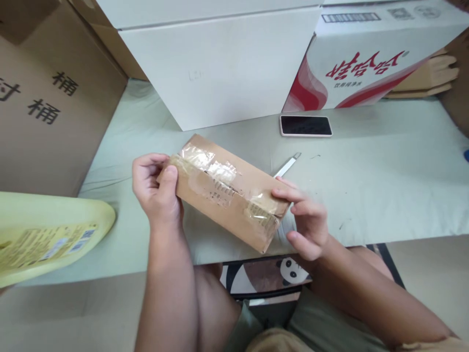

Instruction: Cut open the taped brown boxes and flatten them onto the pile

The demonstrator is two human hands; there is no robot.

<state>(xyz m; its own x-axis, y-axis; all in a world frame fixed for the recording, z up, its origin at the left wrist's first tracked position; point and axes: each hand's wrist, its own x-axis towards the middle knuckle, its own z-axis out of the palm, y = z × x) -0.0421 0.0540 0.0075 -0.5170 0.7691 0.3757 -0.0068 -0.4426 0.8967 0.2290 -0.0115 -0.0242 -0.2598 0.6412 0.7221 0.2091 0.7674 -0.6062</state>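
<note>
The left hand (157, 188) clamps one end of a long, tape-patched brown cardboard box (227, 195) over the pale-green cloth-covered bench (384, 186), seemingly to steady it. The right hand (309, 222) is loosely spread, fingertips at the opposite end, thumb clear, likely just supporting. Beyond lie a slim silver metal tool (287, 165) and a pale-rimmed black phone (306, 126).
</note>
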